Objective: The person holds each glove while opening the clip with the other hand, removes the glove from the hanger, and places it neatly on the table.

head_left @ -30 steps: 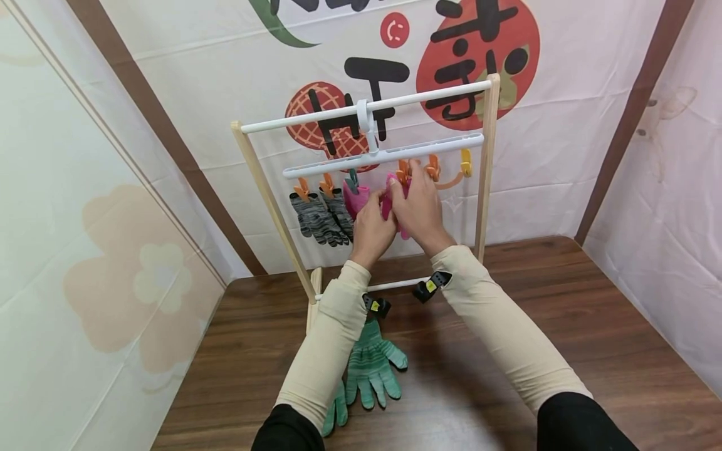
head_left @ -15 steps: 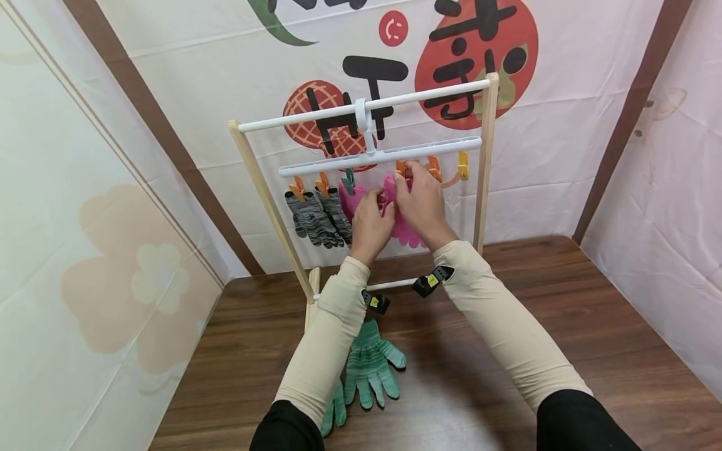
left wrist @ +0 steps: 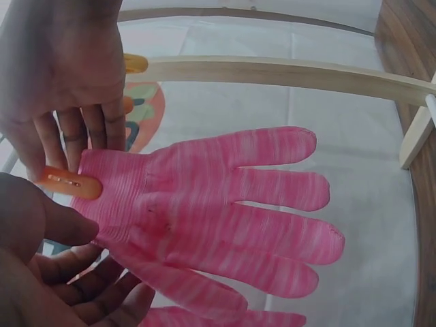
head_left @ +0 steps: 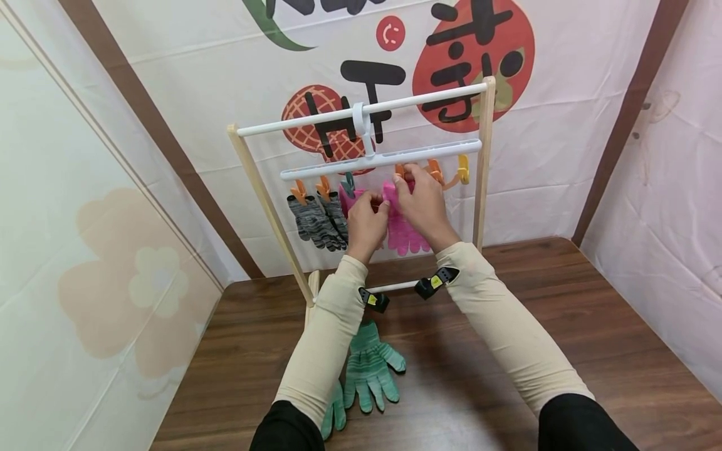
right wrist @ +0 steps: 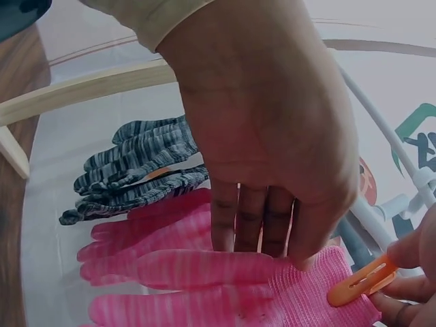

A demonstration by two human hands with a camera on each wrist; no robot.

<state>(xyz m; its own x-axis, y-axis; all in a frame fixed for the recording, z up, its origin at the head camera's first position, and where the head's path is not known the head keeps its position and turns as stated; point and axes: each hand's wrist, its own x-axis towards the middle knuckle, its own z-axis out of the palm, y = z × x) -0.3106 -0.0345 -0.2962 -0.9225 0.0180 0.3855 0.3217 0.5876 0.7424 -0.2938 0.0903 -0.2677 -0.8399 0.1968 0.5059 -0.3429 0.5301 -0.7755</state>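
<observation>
- Table (head_left: 603,319): across the bottom of the frame; the green gloves (head_left: 369,368) lie unmoved at lower centre, still unhung.
- Rack (head_left: 271,216): mid-frame, with its white hanger (head_left: 383,159) barely shifted.
- Your right hand (head_left: 424,203): right of centre, below the hanger, pinching the orange clip (left wrist: 75,185).
- Your left hand (head_left: 366,227): it has edged left; thumb and fingers appear to pinch the cuff's edge.
- Pink glove (left wrist: 225,211): only a narrow strip showed a second ago; now it hangs spread, fingers down, right of centre.
- Clip: its end lies over the cuff, suggesting the glove is nearly secured, though you haven't let go.
</observation>
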